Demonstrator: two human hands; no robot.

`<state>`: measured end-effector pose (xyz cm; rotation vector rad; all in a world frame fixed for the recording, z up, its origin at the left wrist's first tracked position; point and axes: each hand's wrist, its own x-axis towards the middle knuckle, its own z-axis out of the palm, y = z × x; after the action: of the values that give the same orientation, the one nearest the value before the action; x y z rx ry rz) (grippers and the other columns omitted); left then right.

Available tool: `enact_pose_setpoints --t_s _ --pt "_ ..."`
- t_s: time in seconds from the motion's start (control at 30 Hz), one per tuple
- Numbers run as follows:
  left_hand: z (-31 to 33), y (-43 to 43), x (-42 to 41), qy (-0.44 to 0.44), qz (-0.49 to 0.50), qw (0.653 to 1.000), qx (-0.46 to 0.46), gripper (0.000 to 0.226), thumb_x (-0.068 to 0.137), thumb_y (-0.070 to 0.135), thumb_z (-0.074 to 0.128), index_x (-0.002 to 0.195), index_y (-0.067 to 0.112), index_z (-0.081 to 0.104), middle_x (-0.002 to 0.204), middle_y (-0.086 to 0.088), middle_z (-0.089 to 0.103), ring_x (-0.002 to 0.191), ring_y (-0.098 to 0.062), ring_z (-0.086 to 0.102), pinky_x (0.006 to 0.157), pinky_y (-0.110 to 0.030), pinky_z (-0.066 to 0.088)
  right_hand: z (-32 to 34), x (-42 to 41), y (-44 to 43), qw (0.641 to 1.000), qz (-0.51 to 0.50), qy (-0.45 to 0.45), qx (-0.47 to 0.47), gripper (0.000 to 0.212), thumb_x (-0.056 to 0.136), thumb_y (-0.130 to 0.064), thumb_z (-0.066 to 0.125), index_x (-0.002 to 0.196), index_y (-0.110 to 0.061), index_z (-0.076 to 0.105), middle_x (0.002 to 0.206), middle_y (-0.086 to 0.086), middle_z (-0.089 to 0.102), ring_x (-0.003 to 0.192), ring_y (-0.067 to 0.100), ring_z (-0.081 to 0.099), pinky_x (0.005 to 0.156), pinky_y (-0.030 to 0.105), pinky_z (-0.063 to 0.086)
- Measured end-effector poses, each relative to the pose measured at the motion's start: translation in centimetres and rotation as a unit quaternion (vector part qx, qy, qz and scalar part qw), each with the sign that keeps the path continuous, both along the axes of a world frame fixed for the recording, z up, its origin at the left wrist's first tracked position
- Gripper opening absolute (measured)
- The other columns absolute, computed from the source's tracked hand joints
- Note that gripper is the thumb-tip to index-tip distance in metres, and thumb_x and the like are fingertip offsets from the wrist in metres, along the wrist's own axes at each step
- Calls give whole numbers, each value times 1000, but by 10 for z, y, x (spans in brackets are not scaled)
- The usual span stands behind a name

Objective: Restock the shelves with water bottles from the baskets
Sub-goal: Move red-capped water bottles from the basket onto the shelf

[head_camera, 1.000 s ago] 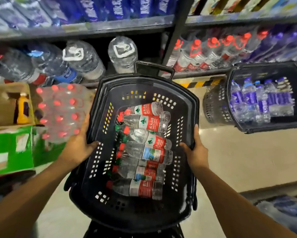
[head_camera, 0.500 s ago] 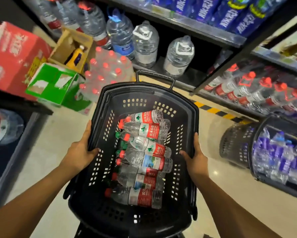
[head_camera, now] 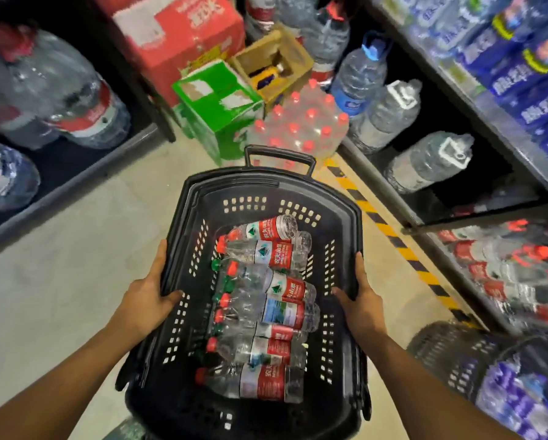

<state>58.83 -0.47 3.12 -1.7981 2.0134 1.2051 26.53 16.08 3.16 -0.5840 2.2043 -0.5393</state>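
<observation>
the left hand (head_camera: 145,300) and right hand (head_camera: 361,301) each curl their fingers over a side rim of the black basket (head_camera: 253,188). water bottles (head_camera: 266,300) lie flat inside. it is best to hold it level and set it down by the shelf (head_camera: 501,122) on the right. the floor (head_camera: 76,265) is pale, and boxes (head_camera: 215,100) crowd the narrow aisle.

A shop aisle — stocked shelves (head_camera: 501,147) of bottled water, cartons (head_camera: 184,36) stacked.

2 hands (head_camera: 145,308) (head_camera: 360,308); 2 baskets (head_camera: 184,249) (head_camera: 441,354); 3 cartons (head_camera: 177,36) (head_camera: 215,100) (head_camera: 298,49); 7 red-capped bottles (head_camera: 260,384) showing.
</observation>
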Motion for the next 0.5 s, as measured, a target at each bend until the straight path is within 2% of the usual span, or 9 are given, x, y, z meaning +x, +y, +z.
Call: enact_pose_setpoints --t_s 0.13,0.2,0.4,0.5 --pt "-7 4 61 -3 67 998 6 102 89 20 67 150 39 -12 112 -21 67 92 -38 67 85 -40 52 -10 42 -41 994 104 28 6 84 93 -18 62 149 -40 4 107 21 69 88 35 66 80 45 53" --pt "-11 7 92 -6 100 995 10 103 89 20 67 150 40 -14 114 -20 67 93 -37 67 85 -40 52 -14 65 -60 991 135 24 5 85 93 -19 63 150 -39 3 102 23 70 85 35 66 77 44 53" --pt "-18 8 174 -13 167 986 13 103 89 24 66 146 47 -17 100 -19 71 84 -36 67 74 -35 51 -12 138 -107 982 190 21 -5 83 92 -13 63 152 -32 8 115 12 68 88 20 64 77 27 47" --pt "-19 2 215 20 191 981 11 99 90 28 64 148 44 -14 109 -18 69 93 -39 67 77 -35 50 -13 176 -133 978 209 17 -7 85 91 -13 64 152 -33 9 118 13 67 88 20 63 82 35 49"
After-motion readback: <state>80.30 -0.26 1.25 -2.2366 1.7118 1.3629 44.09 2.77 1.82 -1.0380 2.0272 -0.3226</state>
